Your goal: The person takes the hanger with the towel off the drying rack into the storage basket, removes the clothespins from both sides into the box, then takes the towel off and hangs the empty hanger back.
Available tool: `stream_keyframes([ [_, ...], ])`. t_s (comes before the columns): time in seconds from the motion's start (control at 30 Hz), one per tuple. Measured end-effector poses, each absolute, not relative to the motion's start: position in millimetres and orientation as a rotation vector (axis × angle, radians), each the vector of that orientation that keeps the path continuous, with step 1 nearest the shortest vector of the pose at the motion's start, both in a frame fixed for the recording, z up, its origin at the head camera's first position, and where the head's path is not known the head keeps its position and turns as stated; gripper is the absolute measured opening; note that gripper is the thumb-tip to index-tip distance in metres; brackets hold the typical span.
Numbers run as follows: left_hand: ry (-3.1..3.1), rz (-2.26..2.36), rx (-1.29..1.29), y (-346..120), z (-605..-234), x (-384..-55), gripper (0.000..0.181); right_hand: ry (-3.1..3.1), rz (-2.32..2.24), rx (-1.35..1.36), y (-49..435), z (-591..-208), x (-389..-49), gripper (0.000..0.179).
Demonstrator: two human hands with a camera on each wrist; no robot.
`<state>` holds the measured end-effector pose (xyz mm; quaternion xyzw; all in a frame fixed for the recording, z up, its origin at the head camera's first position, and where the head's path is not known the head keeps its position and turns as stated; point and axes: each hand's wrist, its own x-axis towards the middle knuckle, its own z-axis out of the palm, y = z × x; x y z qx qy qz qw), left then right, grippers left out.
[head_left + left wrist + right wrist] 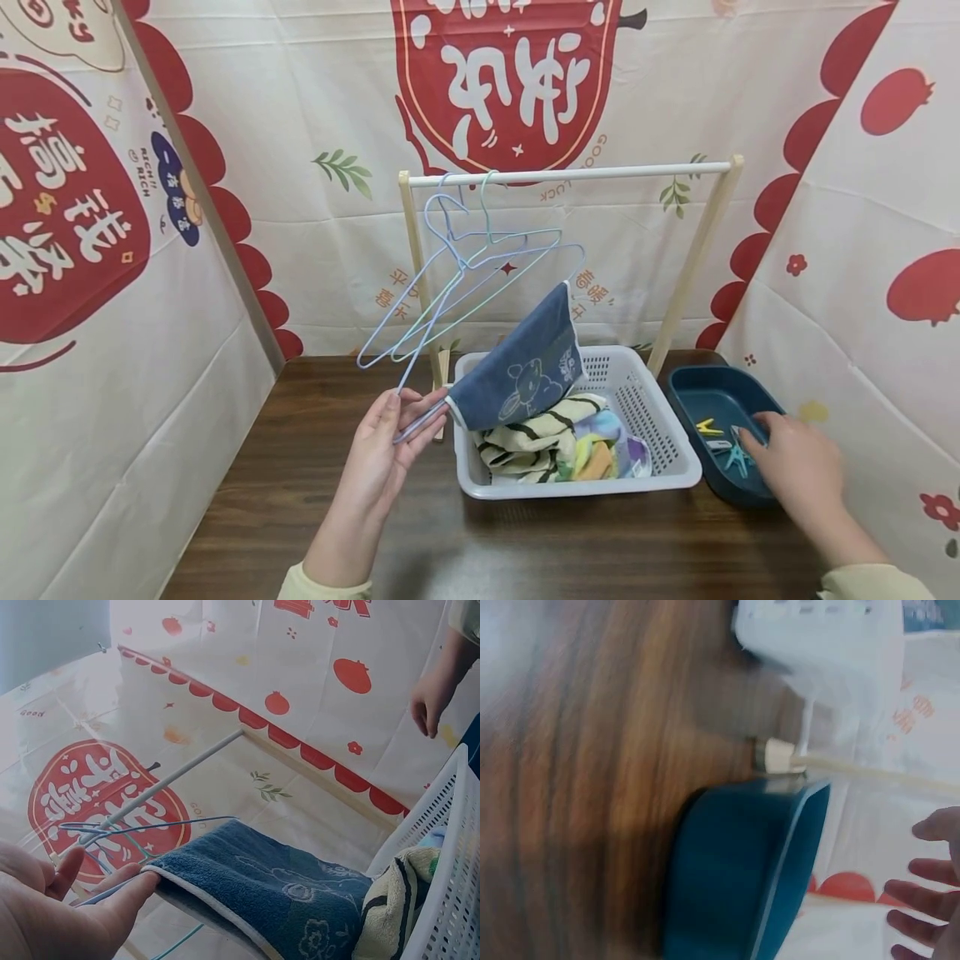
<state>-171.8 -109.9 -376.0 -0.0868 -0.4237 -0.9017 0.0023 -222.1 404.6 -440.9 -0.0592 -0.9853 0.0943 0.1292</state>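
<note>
My left hand [393, 433] grips the end of a lilac clothes hanger [459, 258] near the wooden stand. A dark blue towel [517, 375] with a pale rabbit drawing hangs folded over its lower bar, one edge close to my fingers. In the left wrist view the thumb lies along the hanger at the edge of the towel [255, 885]. My right hand [802, 458] hovers at the dark blue tub [686, 375], fingertips close to a light blue clothespin [738, 458]. Its fingers [922, 900] are spread apart, with nothing between them in the right wrist view.
More hangers, one green [487, 208], hang from the white rail [600, 173]. Beneath it, a white basket [585, 487] holds a striped cloth [532, 437] and a colourful cloth [600, 450]. A yellow clothespin [708, 427] lies in the tub. Printed curtains surround the wooden table [300, 467].
</note>
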Motion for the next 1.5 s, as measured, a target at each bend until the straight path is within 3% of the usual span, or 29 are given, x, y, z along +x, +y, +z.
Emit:
stream_keyframes([
  [0.33, -1.369, -2.759, -0.331, -109.4, -371.0, -171.4, 0.026, -2.512, 0.252, 0.143, 350.7, -423.3, -218.2, 0.039],
  [1.07, -1.538, -2.664, -0.363, -110.9, -369.0, -162.6, 0.027, -2.282, 0.500, 0.603, 258.4, -389.9, -216.5, 0.033],
  [1.3, -1.540, -2.660, -0.446, -109.3, -369.8, -160.3, 0.028, -2.213, 0.518, 0.791, 241.1, -385.9, -220.9, 0.062],
  [1.5, -1.584, -2.671, -0.450, -106.9, -368.5, -158.6, 0.028, -2.092, 0.491, 0.921, 225.6, -377.0, -221.9, 0.053],
])
